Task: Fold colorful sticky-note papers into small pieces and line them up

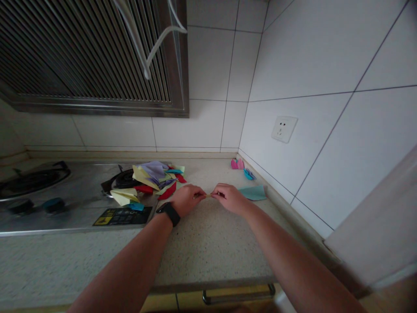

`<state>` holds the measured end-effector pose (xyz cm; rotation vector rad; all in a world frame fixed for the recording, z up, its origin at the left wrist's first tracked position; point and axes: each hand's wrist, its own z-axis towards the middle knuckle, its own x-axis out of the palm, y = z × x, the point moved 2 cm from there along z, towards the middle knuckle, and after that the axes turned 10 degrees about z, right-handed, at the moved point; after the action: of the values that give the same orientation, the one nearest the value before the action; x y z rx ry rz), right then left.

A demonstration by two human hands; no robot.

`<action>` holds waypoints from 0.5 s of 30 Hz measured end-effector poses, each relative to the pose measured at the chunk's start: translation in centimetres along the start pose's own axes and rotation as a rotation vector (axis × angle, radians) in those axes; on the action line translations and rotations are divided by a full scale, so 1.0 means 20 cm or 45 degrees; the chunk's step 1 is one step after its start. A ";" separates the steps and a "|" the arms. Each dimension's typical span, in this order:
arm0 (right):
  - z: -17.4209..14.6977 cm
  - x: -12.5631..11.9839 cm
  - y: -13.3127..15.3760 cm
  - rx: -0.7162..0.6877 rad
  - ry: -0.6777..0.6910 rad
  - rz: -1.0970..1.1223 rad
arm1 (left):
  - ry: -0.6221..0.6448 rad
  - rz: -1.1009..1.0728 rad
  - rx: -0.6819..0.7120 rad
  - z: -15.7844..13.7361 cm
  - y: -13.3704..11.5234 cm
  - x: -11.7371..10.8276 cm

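Note:
A narrow strip of yellow paper [208, 195] stretches between my two hands, just above the speckled countertop [211, 243]. My left hand [188, 198], with a black watch on its wrist, pinches one end between thumb and fingers. The other end is pinched by my right hand [228, 198]; most of the strip is hidden by fingers. Beyond my right hand lies a flat light-teal sheet of paper [256, 192]. Left of my left hand is a loose pile of coloured papers, with a purple sheet [154, 171], a pale yellow sheet [124, 197] and a red piece [167, 191].
Pink folded paper [237, 164] and blue folded paper [249, 174] sit by the back corner. The pile partly covers the gas stove [81, 213]. A range hood [97, 106] hangs above, with a white cable [156, 48]. A socket [284, 129] is on the right wall.

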<state>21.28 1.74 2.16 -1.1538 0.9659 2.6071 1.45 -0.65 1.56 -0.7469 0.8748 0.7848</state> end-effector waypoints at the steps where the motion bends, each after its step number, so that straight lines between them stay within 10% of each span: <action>1: 0.00 0.00 0.00 0.008 0.002 -0.002 | 0.003 -0.005 0.002 0.00 0.00 0.00; 15: 0.00 -0.05 0.03 -0.076 -0.014 0.017 | -0.091 -0.029 0.033 0.01 0.02 0.00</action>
<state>21.70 1.43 3.21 -1.1489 0.9027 2.6668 1.12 -0.22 1.54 -0.7003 0.8095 0.7741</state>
